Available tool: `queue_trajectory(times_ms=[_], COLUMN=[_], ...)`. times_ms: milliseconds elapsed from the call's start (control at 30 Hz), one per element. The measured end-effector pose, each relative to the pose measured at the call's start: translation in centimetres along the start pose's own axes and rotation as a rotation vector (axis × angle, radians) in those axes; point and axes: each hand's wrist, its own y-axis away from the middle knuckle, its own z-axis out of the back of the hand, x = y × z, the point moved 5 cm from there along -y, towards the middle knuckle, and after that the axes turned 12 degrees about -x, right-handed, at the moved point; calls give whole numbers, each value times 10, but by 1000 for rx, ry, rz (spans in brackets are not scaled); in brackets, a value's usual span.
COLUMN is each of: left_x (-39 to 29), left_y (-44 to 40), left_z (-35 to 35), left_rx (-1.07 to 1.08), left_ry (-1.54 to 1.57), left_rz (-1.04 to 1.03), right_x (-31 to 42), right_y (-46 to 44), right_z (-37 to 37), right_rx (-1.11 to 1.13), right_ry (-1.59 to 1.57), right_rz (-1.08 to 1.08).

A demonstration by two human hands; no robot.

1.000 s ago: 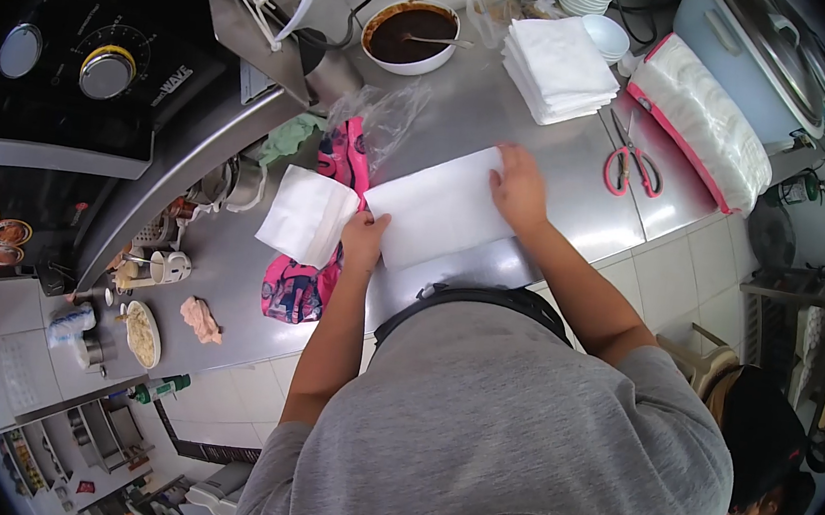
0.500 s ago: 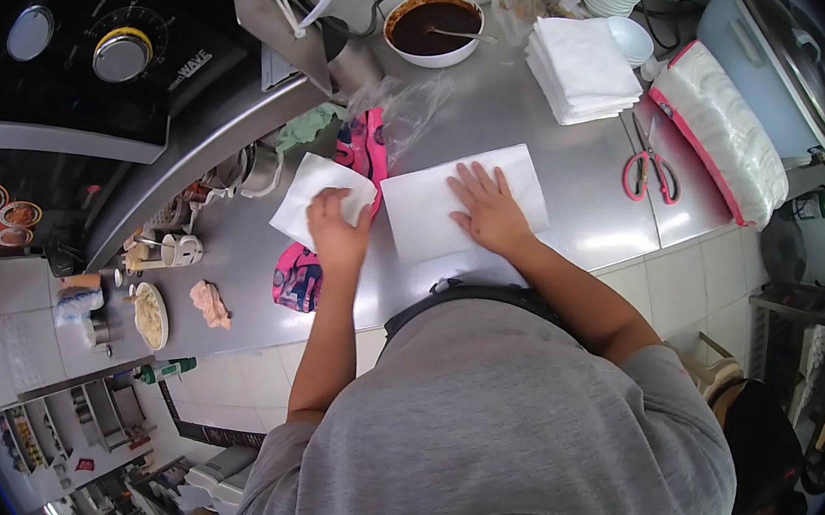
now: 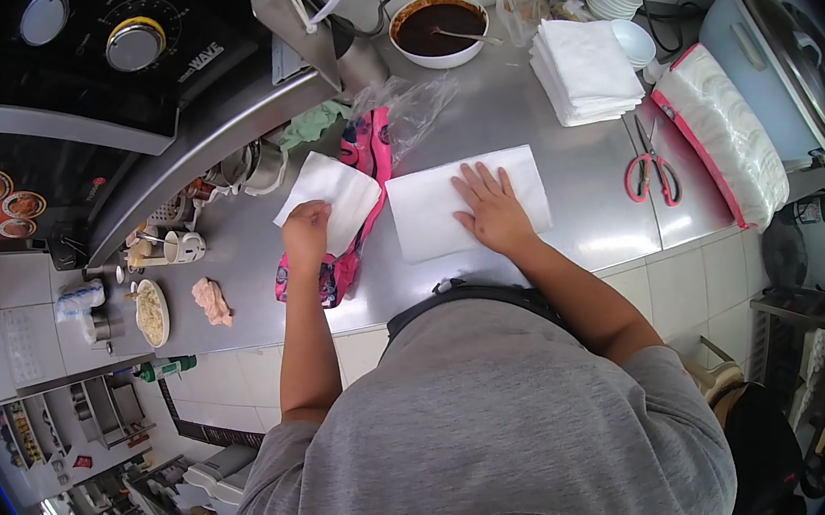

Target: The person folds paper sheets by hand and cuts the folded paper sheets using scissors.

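Observation:
My right hand lies flat with fingers spread on a white folded paper towel on the steel counter. To its left, my left hand pinches the near-left edge of a smaller square white paper towel. That smaller piece rests on a pink and navy patterned cloth, which sticks out above and below it. A gap with bare steel and part of the cloth separates the two white pieces.
A stack of white towels, pink-handled scissors and a plastic-wrapped white pack sit to the right. A bowl of dark sauce stands at the back. The microwave overhangs the left. Pink crumpled cloth lies lower left.
My left hand has moved left and slightly down, from over the smaller paper towel to its edge, its fingers now pinched. My right hand stays flat in place.

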Motion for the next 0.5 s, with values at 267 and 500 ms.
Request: queue_trajectory(times_ms=[267,500], left_x=[-13,-5], left_y=[2,4], left_z=[3,-2], left_rx=[48,18], left_ry=[-54,-28], left_rz=[-46,-76], right_x=[0,0], right_y=[0,1], right_z=[0,-1], right_rx=[-13,-22], right_ry=[2,6], right_rz=[5,5])
